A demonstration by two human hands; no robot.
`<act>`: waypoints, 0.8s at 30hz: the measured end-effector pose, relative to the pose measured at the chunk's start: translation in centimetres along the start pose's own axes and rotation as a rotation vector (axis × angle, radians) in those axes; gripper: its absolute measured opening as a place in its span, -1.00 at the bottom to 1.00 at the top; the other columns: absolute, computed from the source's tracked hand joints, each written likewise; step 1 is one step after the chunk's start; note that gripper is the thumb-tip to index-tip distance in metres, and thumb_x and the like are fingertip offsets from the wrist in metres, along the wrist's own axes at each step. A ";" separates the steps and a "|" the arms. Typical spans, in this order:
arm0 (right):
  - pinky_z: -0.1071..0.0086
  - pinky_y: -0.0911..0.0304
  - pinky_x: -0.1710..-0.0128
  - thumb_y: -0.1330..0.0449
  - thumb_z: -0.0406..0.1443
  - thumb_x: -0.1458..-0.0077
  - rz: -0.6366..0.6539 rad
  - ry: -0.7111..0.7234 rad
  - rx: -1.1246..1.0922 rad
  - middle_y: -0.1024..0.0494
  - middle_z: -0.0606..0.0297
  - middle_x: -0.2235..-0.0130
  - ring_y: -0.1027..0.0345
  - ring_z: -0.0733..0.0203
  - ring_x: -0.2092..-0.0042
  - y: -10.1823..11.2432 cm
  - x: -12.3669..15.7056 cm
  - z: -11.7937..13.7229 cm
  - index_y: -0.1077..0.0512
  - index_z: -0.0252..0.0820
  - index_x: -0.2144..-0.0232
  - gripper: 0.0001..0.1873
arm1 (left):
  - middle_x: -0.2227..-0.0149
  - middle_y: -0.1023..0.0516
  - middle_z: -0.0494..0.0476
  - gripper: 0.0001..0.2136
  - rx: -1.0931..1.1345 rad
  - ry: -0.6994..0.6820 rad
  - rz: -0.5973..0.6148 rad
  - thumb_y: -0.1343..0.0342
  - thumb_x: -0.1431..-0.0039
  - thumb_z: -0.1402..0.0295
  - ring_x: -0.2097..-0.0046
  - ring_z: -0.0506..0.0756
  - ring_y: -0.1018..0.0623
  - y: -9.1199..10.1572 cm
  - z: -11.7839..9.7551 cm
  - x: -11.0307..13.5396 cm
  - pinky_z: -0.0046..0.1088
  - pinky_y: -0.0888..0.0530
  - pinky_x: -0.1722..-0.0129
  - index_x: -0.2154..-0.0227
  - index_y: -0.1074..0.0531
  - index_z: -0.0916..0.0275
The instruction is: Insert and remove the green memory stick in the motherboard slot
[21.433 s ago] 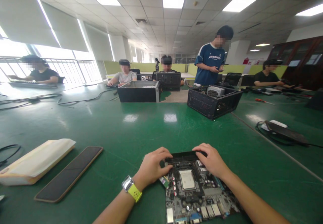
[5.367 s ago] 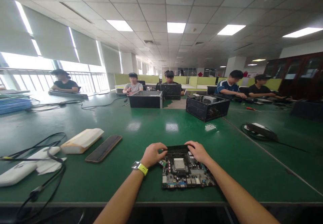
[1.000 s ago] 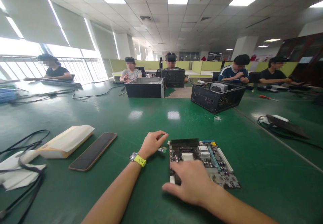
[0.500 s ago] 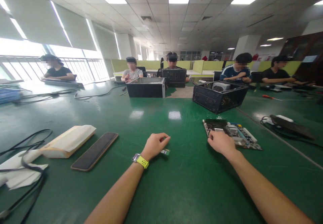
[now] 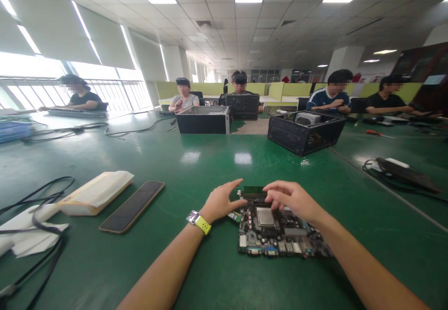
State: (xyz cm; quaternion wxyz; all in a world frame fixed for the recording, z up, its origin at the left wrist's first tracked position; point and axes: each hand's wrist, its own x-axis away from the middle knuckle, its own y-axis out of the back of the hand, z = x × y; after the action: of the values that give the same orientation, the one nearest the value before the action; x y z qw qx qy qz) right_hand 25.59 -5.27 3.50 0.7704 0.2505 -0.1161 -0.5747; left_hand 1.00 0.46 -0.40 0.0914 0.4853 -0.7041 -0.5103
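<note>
A motherboard point(image 5: 287, 233) lies flat on the green table in front of me, with a silver square processor point(image 5: 265, 217) on it. Along its far edge a green memory module point(image 5: 254, 190) stands upright in the slots. My left hand point(image 5: 224, 201) is open at the board's far left corner, thumb and fingers spread. Over the board's far side, my right hand point(image 5: 290, 200) has bent, parted fingers beside the module's right end; whether they touch it I cannot tell. A small green circuit stick point(image 5: 234, 216) lies under my left hand, partly covered.
A phone point(image 5: 132, 207), a paper-tissue pack point(image 5: 96, 193) and black cables point(image 5: 45, 226) lie on the left. Computer cases point(image 5: 304, 133) stand farther back. At right are a dark flat device point(image 5: 406, 174) and a red screwdriver point(image 5: 374, 133). Several people sit across the table.
The motherboard has come from the right to the middle, nearer me and turned, along with my right hand. My left hand's fingers have spread, and it has shifted slightly right.
</note>
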 end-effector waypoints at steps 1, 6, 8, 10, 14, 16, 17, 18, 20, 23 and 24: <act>0.33 -0.32 0.29 -0.06 -0.08 -0.07 -0.174 0.023 0.077 -0.56 0.19 0.23 -0.45 0.15 0.27 0.5 -0.6 -1.0 -0.43 -0.19 0.13 -0.59 | -0.10 -0.38 0.15 -0.34 -0.005 -0.006 0.018 -0.19 -0.03 0.13 -0.07 0.19 -0.40 -0.1 0.0 0.0 -0.32 -0.32 -0.05 -0.18 -0.13 0.11; 0.20 -0.16 -0.03 -0.10 -0.19 -0.03 -0.326 0.000 0.365 -0.51 0.15 0.06 -0.34 0.07 0.02 1.7 -2.9 -6.1 -0.45 -0.21 0.12 -0.63 | -0.04 -0.45 0.10 -0.34 -0.014 0.014 0.095 -0.18 -0.05 0.19 -0.01 0.20 -0.45 -0.2 -0.3 -0.1 -0.31 -0.37 0.02 -0.20 -0.07 0.05; 0.23 -0.20 0.04 -0.08 -0.20 -0.04 -0.243 0.006 0.362 -0.55 0.19 0.14 -0.37 0.09 0.10 1.4 -2.9 -6.7 -0.49 -0.19 0.21 -0.69 | 0.02 -0.49 0.07 -0.36 -0.018 0.030 0.104 -0.19 -0.04 0.18 0.07 0.20 -0.50 -0.1 -0.4 -0.1 -0.34 -0.40 0.10 -0.18 -0.10 0.05; 0.24 -0.21 0.09 -0.08 -0.20 -0.04 -0.198 0.037 0.361 -0.56 0.23 0.22 -0.38 0.11 0.15 1.1 -2.6 -6.6 -0.51 -0.16 0.30 -0.74 | 0.06 -0.51 0.05 -0.38 -0.022 0.036 0.092 -0.20 -0.02 0.17 0.12 0.18 -0.52 0.0 -0.4 0.0 -0.37 -0.41 0.16 -0.15 -0.14 0.07; 0.24 -0.18 0.10 -0.09 -0.21 -0.05 -0.175 0.068 0.354 -0.55 0.24 0.24 -0.35 0.11 0.15 0.6 -2.2 -6.1 -0.51 -0.14 0.32 -0.76 | 0.15 -0.55 0.04 -0.66 -0.037 0.014 0.049 -0.08 -0.14 0.22 0.14 0.13 -0.52 0.0 -0.5 -0.1 -0.42 -0.41 0.17 0.01 -0.34 0.12; 0.24 -0.17 0.09 -0.08 -0.21 -0.05 -0.180 0.070 0.350 -0.55 0.24 0.23 -0.35 0.11 0.15 0.5 -2.1 -6.0 -0.51 -0.14 0.31 -0.76 | 0.19 -0.56 0.06 -0.79 -0.062 -0.012 0.037 0.01 -0.21 0.27 0.15 0.11 -0.52 0.0 -0.5 -0.2 -0.44 -0.40 0.15 0.17 -0.45 0.16; 0.24 -0.16 0.09 -0.08 -0.21 -0.06 -0.185 0.071 0.351 -0.55 0.24 0.22 -0.35 0.11 0.14 0.4 -2.1 -6.1 -0.50 -0.14 0.30 -0.76 | 0.20 -0.57 0.07 -0.79 -0.074 -0.024 0.031 0.03 -0.23 0.28 0.16 0.10 -0.52 -0.1 -0.5 -0.2 -0.45 -0.40 0.15 0.22 -0.47 0.17; 0.25 -0.16 0.09 -0.08 -0.21 -0.06 -0.190 0.069 0.352 -0.54 0.25 0.22 -0.35 0.11 0.14 0.4 -2.2 -6.1 -0.50 -0.13 0.30 -0.76 | 0.21 -0.57 0.07 -0.79 -0.083 -0.031 0.024 0.04 -0.23 0.30 0.17 0.09 -0.52 -0.1 -0.5 -0.2 -0.45 -0.40 0.16 0.26 -0.48 0.18; 0.26 -0.17 0.11 -0.08 -0.21 -0.06 -0.202 0.056 0.348 -0.55 0.26 0.22 -0.35 0.11 0.16 0.3 -2.2 -6.1 -0.50 -0.12 0.28 -0.76 | 0.21 -0.58 0.06 -0.80 -0.092 -0.035 0.008 0.04 -0.23 0.31 0.18 0.09 -0.53 -0.2 -0.5 -0.3 -0.46 -0.41 0.18 0.26 -0.49 0.18; 0.29 -0.19 0.17 -0.08 -0.20 -0.05 -0.231 0.026 0.333 -0.55 0.28 0.26 -0.36 0.14 0.21 0.2 -2.1 -6.0 -0.48 -0.12 0.28 -0.76 | 0.20 -0.58 0.05 -0.79 -0.105 -0.032 -0.006 0.04 -0.24 0.32 0.19 0.08 -0.54 -0.2 -0.6 -0.2 -0.46 -0.42 0.19 0.24 -0.49 0.16; 0.30 -0.20 0.19 -0.08 -0.20 -0.05 -0.241 0.019 0.327 -0.55 0.29 0.28 -0.37 0.15 0.24 0.2 -2.0 -6.0 -0.48 -0.13 0.29 -0.76 | 0.20 -0.58 0.04 -0.79 -0.110 -0.030 -0.010 0.05 -0.24 0.32 0.19 0.08 -0.54 -0.2 -0.6 -0.2 -0.46 -0.42 0.19 0.24 -0.49 0.16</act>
State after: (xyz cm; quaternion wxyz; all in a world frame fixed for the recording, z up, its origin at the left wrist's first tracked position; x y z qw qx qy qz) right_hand 27.89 -1.80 -1.23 0.6462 0.3900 -0.1699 -0.6337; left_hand 1.56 0.22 -0.19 0.1048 0.4751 -0.6740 -0.5559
